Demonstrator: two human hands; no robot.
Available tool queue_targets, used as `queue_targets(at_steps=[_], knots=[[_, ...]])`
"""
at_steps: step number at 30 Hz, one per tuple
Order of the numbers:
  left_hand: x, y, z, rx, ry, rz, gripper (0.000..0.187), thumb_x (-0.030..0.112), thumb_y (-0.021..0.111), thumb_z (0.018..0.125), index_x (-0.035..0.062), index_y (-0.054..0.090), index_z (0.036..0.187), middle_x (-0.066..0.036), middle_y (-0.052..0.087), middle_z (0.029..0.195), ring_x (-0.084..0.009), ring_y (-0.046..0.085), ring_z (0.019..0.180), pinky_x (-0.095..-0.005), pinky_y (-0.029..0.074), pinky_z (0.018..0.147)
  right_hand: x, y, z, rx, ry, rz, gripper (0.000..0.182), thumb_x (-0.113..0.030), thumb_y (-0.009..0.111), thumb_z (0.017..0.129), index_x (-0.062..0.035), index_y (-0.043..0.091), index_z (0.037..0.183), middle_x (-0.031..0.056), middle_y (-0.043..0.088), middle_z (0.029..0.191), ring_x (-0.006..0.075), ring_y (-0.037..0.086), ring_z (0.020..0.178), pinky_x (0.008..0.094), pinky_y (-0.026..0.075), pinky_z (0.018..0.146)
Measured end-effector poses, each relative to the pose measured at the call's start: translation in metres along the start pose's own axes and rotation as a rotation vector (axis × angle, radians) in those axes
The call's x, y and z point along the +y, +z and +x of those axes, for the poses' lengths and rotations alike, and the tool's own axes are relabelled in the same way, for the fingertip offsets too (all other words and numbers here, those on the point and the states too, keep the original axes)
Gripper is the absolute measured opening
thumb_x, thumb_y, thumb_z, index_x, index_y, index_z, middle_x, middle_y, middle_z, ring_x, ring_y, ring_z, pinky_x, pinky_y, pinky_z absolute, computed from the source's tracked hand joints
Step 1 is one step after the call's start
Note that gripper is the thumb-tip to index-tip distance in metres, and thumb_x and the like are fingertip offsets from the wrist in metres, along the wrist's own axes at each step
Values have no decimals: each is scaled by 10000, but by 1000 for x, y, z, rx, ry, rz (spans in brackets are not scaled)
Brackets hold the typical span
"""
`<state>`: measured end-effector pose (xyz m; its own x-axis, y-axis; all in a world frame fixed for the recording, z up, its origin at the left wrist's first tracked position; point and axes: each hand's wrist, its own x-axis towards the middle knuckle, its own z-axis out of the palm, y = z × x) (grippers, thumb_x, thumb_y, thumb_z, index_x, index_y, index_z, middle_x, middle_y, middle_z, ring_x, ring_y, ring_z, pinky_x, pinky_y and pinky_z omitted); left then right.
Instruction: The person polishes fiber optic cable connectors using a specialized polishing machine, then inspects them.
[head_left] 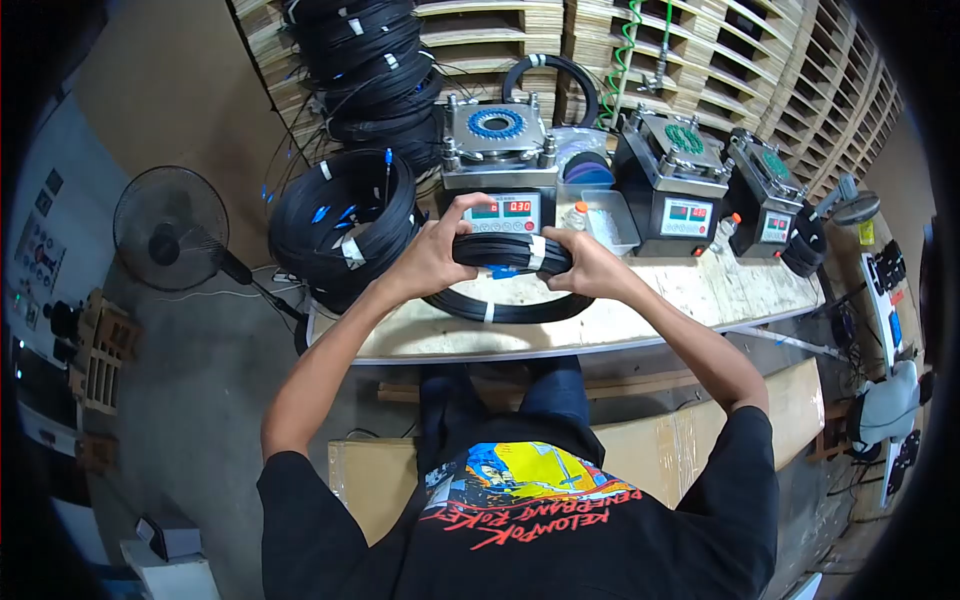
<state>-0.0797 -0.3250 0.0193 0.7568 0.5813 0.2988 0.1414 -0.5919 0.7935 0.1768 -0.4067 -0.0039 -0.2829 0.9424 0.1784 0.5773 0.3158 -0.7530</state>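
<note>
Between my two hands is a coil of black cable (495, 248), held up over the wooden table and bound with white tape. My left hand (432, 256) grips its left side, the index finger raised across the front of a polishing machine. At the coil's right side my right hand (592, 264) is closed around it, by the taped part. Blue connector ends show under the held coil. Just below, a second black cable coil (540, 312) lies on the table, partly hidden by the held one and my hands.
Stacked cable coils (345, 225) stand at the left, with a taller stack (375, 80) behind. Polishing machines with red displays line the back, one (500, 175) straight ahead and another (680, 190) to the right. A clear plastic tray (612, 222) and small bottle sit between them. A fan (170, 230) stands left.
</note>
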Motion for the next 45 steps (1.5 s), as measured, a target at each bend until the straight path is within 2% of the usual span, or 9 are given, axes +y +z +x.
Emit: queue_targets(at_steps=[5, 13, 21, 23, 25, 27, 32, 36, 45], knots=[[23, -52, 3, 235, 133, 208, 616, -52, 762, 650, 42, 467, 1183, -84, 607, 899, -204, 671, 830, -324, 539, 794, -59, -19, 32, 281, -184, -50, 516, 65, 730, 659, -25, 556, 1136, 92, 583, 894, 154, 565, 801, 295, 474, 705], [68, -184, -3, 489, 380, 751, 328, 76, 758, 776, -8, 639, 1070, -184, 700, 970, -344, 697, 877, -385, 537, 758, -136, -39, 157, 449, -595, -316, 456, -50, 780, 736, -10, 681, 1179, 117, 663, 987, 261, 675, 924, 336, 527, 806], [0, -312, 15, 383, -20, 822, 282, 190, 685, 895, 24, 711, 1122, -173, 721, 808, -226, 673, 653, -341, 526, 667, -127, 9, 343, 360, -648, -278, 374, -166, 751, 831, 17, 689, 1152, 243, 707, 909, 348, 713, 799, 399, 551, 733], [-43, -334, 19, 346, -158, 641, 270, 258, 712, 907, 39, 729, 1065, -61, 602, 568, -109, 576, 455, -289, 466, 468, -112, 29, 375, 292, -608, -213, 378, -179, 731, 889, 19, 665, 1205, 137, 684, 671, 181, 662, 518, 304, 526, 500], [-77, -340, 20, 309, -280, 518, 277, 237, 705, 912, 36, 727, 1100, -19, 609, 598, -93, 585, 486, -263, 484, 469, -103, 42, 394, 105, -354, -153, 371, -181, 745, 870, 3, 681, 1186, 164, 682, 668, 207, 670, 534, 319, 520, 516], [-109, -345, 22, 257, -393, 451, 278, 246, 721, 909, 38, 726, 1093, -18, 605, 588, -87, 582, 476, -257, 477, 454, -85, 59, 415, 123, -339, -344, 343, -237, 764, 813, -69, 732, 1110, 245, 706, 916, 397, 690, 891, 447, 547, 808], [-172, -344, 26, 199, -484, 328, 238, 246, 722, 911, 8, 714, 906, 5, 560, 566, -76, 552, 431, -253, 428, 400, -30, 91, 459, -60, -285, -277, 341, -256, 764, 800, -106, 744, 1105, 234, 708, 943, 393, 690, 902, 446, 539, 824], [-221, -335, 18, 100, -394, 639, 409, 354, 699, 891, -13, 692, 1072, -208, 714, 913, -306, 693, 867, -450, 512, 814, 2, 120, 472, -99, -249, -319, 362, -277, 758, 812, -77, 738, 1113, 238, 706, 1021, 394, 676, 985, 446, 530, 876], [-239, -317, 12, 190, -416, 718, 452, 370, 662, 916, 12, 657, 1191, -264, 680, 1089, -424, 643, 1049, -481, 495, 910, 21, 138, 461, -60, -268, -248, 442, -238, 710, 890, 29, 639, 1236, 284, 687, 1041, 413, 667, 1003, 418, 517, 881]])
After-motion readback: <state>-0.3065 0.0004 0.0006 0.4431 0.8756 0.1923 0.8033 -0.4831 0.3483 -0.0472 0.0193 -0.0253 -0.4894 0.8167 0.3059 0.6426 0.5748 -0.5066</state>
